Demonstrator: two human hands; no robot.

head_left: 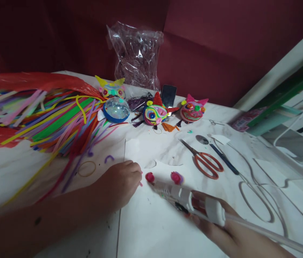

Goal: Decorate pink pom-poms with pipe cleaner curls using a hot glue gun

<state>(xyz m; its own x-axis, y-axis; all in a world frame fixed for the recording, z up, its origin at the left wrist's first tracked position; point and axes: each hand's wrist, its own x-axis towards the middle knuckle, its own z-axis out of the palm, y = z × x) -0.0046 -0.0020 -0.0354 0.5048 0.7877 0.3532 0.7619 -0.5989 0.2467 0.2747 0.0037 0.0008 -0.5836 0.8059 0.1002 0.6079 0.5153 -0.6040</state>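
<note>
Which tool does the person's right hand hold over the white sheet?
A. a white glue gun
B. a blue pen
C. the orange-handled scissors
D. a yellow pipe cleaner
A: the right hand grips a white glue gun, its nozzle at a small pink coil; the scissors lie untouched.

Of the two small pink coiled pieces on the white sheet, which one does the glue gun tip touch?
The left pink coil, next to the left hand. The glue gun, held by the right hand, points its tip at it; the other coil lies apart, further right.

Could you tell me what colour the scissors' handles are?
Orange-red, clearest in the head view: scissors.
</note>
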